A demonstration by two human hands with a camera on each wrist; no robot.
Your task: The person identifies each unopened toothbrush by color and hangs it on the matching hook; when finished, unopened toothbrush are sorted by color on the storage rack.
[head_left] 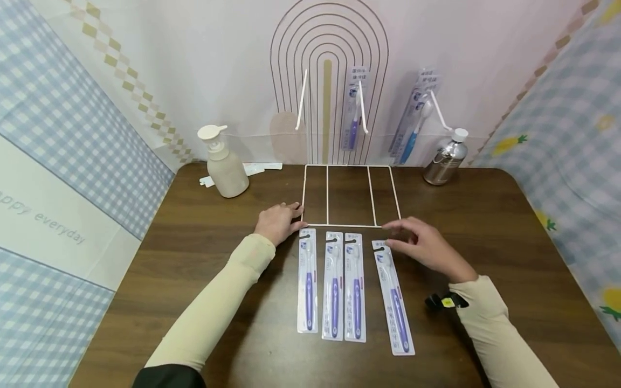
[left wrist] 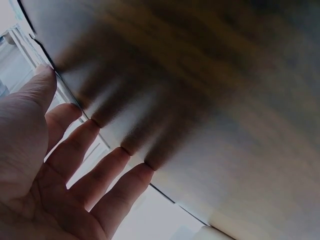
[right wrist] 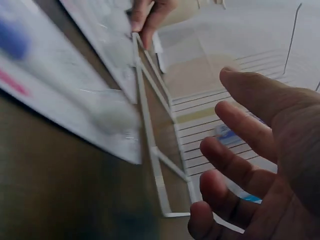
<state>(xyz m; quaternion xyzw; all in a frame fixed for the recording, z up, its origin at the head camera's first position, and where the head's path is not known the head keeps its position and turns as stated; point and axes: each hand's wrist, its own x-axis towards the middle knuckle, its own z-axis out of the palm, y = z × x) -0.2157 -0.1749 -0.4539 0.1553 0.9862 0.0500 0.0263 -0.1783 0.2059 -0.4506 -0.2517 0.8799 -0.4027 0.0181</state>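
My left hand [head_left: 277, 223] is at the left front corner of a white wire rack base [head_left: 349, 226], thumb at the near corner and index finger by the side bar. In the left wrist view its fingers [left wrist: 112, 187] are extended, tips on the tabletop. My right hand [head_left: 421, 245] hovers by the right front corner with fingers loosely bent and nothing in them. Just below it lies a tilted packaged toothbrush [head_left: 394, 299] with a purple handle. Several more packaged toothbrushes [head_left: 335, 285] lie left of that one, in front of the rack.
White hooks [head_left: 302, 99] project above the base; a purple-handled packaged toothbrush [head_left: 353, 126] hangs at the middle one, blue-handled packs [head_left: 411, 143] at the right. A pump bottle [head_left: 228, 172] stands back left, a silver bottle [head_left: 443, 163] back right. A patterned cloth [head_left: 223, 64] covers the wall.
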